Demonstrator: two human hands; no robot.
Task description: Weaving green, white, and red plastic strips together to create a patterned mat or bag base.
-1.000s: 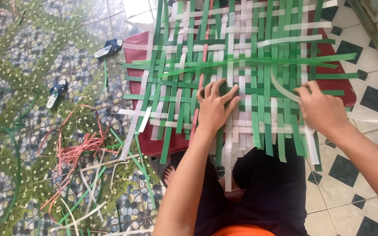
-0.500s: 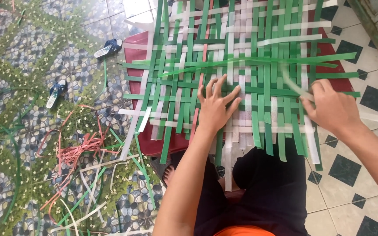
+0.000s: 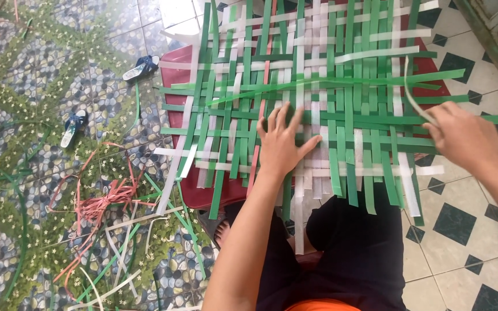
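Left hand (image 3: 283, 144) lies flat, fingers spread, pinning the green-and-white woven strap mat (image 3: 318, 103) over the lap. Right hand (image 3: 462, 138) pinches a white strip (image 3: 413, 98) at the mat's right edge; pulling it level should keep the weave tight.

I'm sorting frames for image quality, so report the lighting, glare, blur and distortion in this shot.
Head view: even daylight with soft shadows; bright glare washes out the floor tiles at the top edge. The left hand on the woven mat is sharp, while the right hand and its white strip look slightly motion-softened. Wide-lens bending shows towards the corners.
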